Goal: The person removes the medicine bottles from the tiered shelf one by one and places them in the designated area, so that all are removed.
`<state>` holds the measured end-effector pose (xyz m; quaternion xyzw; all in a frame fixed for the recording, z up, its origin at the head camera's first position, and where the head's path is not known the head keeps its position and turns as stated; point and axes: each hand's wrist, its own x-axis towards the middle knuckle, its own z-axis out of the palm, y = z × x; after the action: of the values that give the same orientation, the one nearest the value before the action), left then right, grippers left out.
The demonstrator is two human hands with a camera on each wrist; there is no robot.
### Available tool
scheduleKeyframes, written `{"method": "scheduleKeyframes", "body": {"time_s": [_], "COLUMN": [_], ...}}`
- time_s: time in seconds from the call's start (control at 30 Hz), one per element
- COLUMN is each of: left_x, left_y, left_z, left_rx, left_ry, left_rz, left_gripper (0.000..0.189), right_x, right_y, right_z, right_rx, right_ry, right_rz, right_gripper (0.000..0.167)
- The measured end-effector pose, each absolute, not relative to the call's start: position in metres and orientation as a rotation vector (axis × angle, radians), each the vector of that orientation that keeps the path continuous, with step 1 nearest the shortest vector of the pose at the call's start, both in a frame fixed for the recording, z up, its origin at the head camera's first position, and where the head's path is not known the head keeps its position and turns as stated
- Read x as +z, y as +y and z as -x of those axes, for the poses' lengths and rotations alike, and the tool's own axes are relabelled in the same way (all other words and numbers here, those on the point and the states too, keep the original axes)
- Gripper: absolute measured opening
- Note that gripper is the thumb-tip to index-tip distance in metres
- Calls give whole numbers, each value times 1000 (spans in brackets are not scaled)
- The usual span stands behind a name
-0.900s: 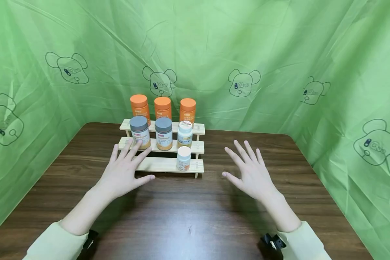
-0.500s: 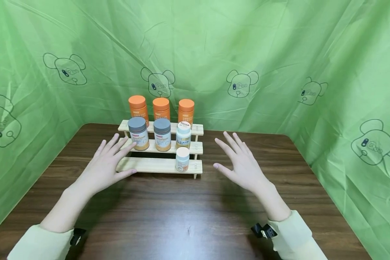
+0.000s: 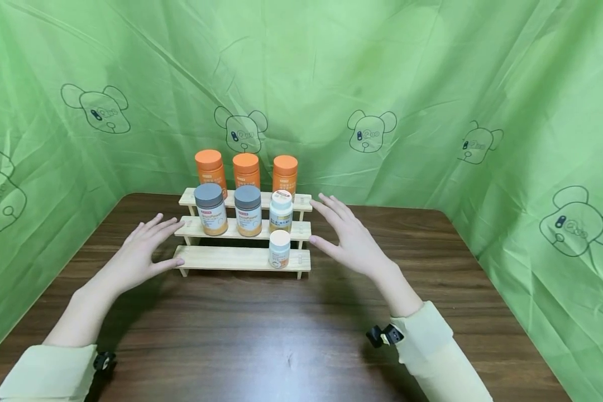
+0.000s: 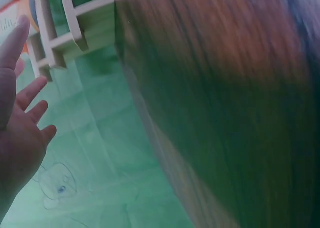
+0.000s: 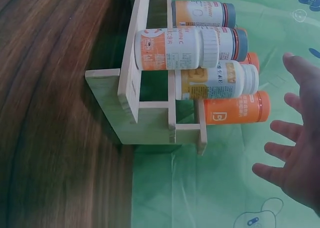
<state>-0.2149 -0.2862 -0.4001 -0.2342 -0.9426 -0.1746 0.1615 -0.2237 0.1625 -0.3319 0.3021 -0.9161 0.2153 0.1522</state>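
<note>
A three-tier wooden rack (image 3: 221, 257) stands between my two hands in the head view. My left hand (image 3: 135, 257), fingers spread, is beside its left end, the thumb tip near the bottom tier. At the right end my right hand (image 3: 349, 240) has its fingers extended, holding nothing. Three orange bottles (image 3: 285, 174) line the top tier. On the middle tier are two grey-lidded jars (image 3: 211, 215) and a white-capped bottle with a yellow label (image 3: 280, 212). A small white bottle (image 3: 279, 251) sits at the right of the bottom tier; the right wrist view shows its vitamin C label (image 5: 167, 48).
The rack rests toward the back of a dark wood-grain table (image 3: 261, 335). Green cloth (image 3: 306, 67) with bear-head drawings hangs behind and along both sides. A small black device (image 3: 384, 336) is on the right wrist, and another (image 3: 104, 361) is on the left.
My left hand has moved left, off the front of the rack to its left end. The right hand has moved left and slightly away, up to the right end. The bottles keep their places.
</note>
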Motion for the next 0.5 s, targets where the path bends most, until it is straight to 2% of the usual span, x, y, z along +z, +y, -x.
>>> {"method": "scheduleKeyframes", "body": {"time_s": [0.5], "left_x": [-417], "left_y": [-321], "left_z": [228], "left_rx": [-854], "left_ry": [-2896], "left_rz": [547], "left_gripper": [79], "right_x": [-314], "right_y": [126], "right_z": [268], "right_rx": [829], "right_ry": [-2570], "right_rz": [-943], "right_gripper": [65]}}
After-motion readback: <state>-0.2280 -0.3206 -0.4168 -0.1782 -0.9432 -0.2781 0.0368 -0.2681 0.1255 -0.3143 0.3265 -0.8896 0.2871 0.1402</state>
